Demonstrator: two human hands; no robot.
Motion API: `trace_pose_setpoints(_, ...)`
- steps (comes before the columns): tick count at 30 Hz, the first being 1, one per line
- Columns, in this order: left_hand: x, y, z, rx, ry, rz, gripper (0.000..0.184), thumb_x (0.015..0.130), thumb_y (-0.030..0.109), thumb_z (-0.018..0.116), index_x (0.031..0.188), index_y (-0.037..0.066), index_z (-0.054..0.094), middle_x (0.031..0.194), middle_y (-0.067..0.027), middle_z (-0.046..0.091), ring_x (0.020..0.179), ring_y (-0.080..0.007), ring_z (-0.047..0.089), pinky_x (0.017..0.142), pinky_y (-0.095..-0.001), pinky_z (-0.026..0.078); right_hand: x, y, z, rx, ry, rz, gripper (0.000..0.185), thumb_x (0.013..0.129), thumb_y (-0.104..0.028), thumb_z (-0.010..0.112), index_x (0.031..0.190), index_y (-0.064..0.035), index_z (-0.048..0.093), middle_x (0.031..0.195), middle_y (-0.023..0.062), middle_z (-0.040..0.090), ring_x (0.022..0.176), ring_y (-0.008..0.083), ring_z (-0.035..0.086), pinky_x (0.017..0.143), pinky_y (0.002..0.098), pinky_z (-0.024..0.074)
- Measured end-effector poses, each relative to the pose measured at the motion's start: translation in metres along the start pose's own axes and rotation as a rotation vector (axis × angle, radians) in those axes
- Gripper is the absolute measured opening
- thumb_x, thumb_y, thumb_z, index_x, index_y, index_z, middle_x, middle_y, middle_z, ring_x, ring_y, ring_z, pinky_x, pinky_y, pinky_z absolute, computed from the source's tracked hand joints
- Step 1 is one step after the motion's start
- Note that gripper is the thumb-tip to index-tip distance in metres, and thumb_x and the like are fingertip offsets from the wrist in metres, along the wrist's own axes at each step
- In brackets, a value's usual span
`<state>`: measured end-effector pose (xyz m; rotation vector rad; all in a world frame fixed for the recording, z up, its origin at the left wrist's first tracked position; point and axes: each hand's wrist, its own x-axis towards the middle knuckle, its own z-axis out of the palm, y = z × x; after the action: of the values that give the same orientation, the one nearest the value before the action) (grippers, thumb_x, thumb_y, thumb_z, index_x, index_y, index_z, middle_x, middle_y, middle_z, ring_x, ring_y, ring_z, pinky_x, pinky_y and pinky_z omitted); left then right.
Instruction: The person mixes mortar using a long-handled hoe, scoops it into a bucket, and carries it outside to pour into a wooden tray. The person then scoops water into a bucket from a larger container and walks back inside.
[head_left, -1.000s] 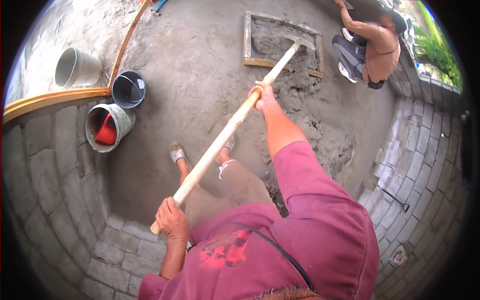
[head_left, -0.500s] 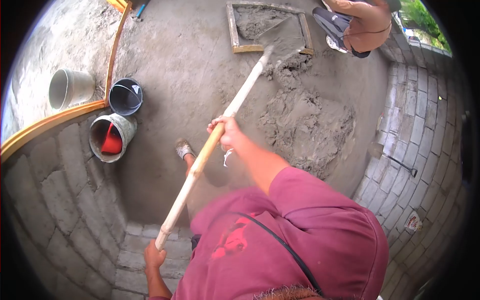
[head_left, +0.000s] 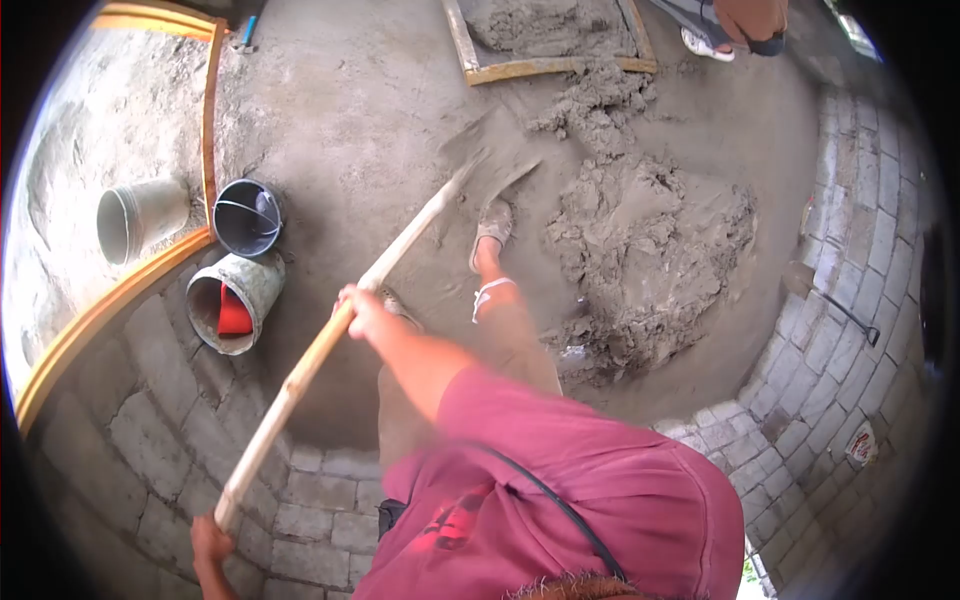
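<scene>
A shovel [head_left: 280,405] with a long bamboo-like shaft slants across the head view, its grey-smeared blade low over the floor beside my forward foot. Near the shaft's rear end, at the lower left, my left hand [head_left: 211,542] is closed around it. Further up the shaft my right hand [head_left: 362,312] grips it, with the arm reaching across my body. Right of the blade spreads a heap of wet mortar [head_left: 650,260]. Beyond it lies a wooden frame [head_left: 560,70] with more mortar inside.
At the left stand a black bucket [head_left: 240,235], a grey bucket [head_left: 268,285] holding something red, and a pale bucket [head_left: 165,205] behind an orange-brown wooden edge [head_left: 130,280]. Another shovel [head_left: 845,310] is by the right block wall. A co-worker's foot [head_left: 706,45] is at the top right.
The shovel blade has come back from over the wooden frame towards me, down near my foot. Both hands have moved left with the shaft. One foot now shows further forward.
</scene>
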<state>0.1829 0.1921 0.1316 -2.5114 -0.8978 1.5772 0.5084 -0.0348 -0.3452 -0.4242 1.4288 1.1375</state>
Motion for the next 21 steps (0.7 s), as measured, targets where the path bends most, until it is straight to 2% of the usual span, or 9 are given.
trace_pose_setpoints(1,0.042,0.053,-0.050,-0.005,-0.059,-0.032,0.040,0.063,0.009,0.067,0.102,0.001,0.059,0.088,-0.0252,0.065,0.085,-0.0481,0.061,0.078,-0.0551,0.050,0.008,-0.050,0.008,-0.002,-0.074,-0.043,0.013,0.078,-0.001,0.060,0.077,-0.0085,0.050,0.069,0.0074,0.051,0.063,0.0237,0.054,0.056,0.0386,0.0524)
trace_pose_setpoints(2,0.089,0.085,-0.063,0.073,0.047,-0.056,0.037,0.064,0.008,0.067,0.100,0.003,0.060,0.090,-0.0257,0.065,0.086,-0.0474,0.062,0.078,-0.0533,0.052,0.019,-0.114,0.018,-0.021,-0.102,-0.111,0.012,0.076,-0.005,0.061,0.073,-0.0082,0.050,0.068,0.0089,0.051,0.062,0.0256,0.054,0.058,0.0394,0.0518)
trace_pose_setpoints(4,0.168,0.176,-0.144,0.076,0.078,-0.004,0.031,0.069,0.008,0.067,0.099,0.004,0.059,0.083,-0.0239,0.067,0.081,-0.0448,0.064,0.077,-0.0516,0.053,0.012,-0.242,0.033,-0.011,-0.123,-0.116,0.012,0.077,-0.009,0.062,0.075,-0.0063,0.050,0.068,0.0108,0.051,0.061,0.0268,0.054,0.060,0.0402,0.0523)
trace_pose_setpoints(5,0.199,0.193,-0.169,0.056,0.109,0.084,0.029,0.071,0.009,0.067,0.098,0.004,0.058,0.083,-0.0231,0.067,0.081,-0.0443,0.064,0.075,-0.0517,0.052,0.009,-0.283,0.038,0.200,-0.184,-0.161,0.013,0.079,-0.008,0.061,0.082,-0.0049,0.050,0.072,0.0116,0.052,0.064,0.0270,0.055,0.062,0.0409,0.0533)
trace_pose_setpoints(8,0.246,0.236,-0.230,0.114,0.225,0.145,0.025,0.073,0.009,0.064,0.097,0.007,0.059,0.080,-0.0227,0.066,0.078,-0.0426,0.064,0.072,-0.0524,0.051,-0.022,-0.349,0.060,0.070,-0.246,-0.408,0.015,0.076,-0.005,0.061,0.084,-0.0033,0.049,0.071,0.0111,0.051,0.062,0.0253,0.053,0.060,0.0413,0.0518)
trace_pose_setpoints(9,0.250,0.245,-0.237,0.126,0.261,0.167,0.025,0.072,0.009,0.065,0.096,0.008,0.058,0.080,-0.0220,0.067,0.078,-0.0418,0.065,0.072,-0.0518,0.052,0.004,-0.376,0.052,0.206,-0.322,-0.239,0.014,0.075,-0.006,0.061,0.079,-0.0032,0.048,0.070,0.0125,0.052,0.062,0.0275,0.053,0.064,0.0446,0.0508)
trace_pose_setpoints(10,0.250,0.251,-0.235,0.125,0.271,0.177,0.025,0.072,0.009,0.065,0.096,0.008,0.058,0.080,-0.0216,0.067,0.078,-0.0412,0.066,0.072,-0.0515,0.052,-0.025,-0.371,0.053,0.120,-0.270,-0.450,0.014,0.075,-0.008,0.061,0.076,-0.0041,0.048,0.067,0.0120,0.051,0.060,0.0278,0.052,0.068,0.0462,0.0498)
trace_pose_setpoints(17,0.246,0.218,-0.167,0.086,0.440,0.248,0.026,0.069,0.011,0.067,0.091,0.010,0.055,0.083,-0.0138,0.068,0.075,-0.0369,0.067,0.068,-0.0481,0.053,-0.082,-0.329,0.002,0.287,-0.382,-0.451,0.012,0.071,-0.007,0.059,0.072,-0.0056,0.047,0.064,0.0071,0.048,0.062,0.0247,0.050,0.073,0.0423,0.0484)
trace_pose_setpoints(21,0.224,0.179,-0.145,0.120,0.769,0.335,0.023,0.067,0.008,0.067,0.087,0.011,0.056,0.085,-0.0061,0.065,0.077,-0.0267,0.064,0.069,-0.0403,0.050,-0.133,-0.267,-0.036,0.297,-0.570,-0.536,0.014,0.068,-0.009,0.060,0.069,-0.0067,0.047,0.066,0.0065,0.048,0.067,0.0240,0.049,0.078,0.0407,0.0468)
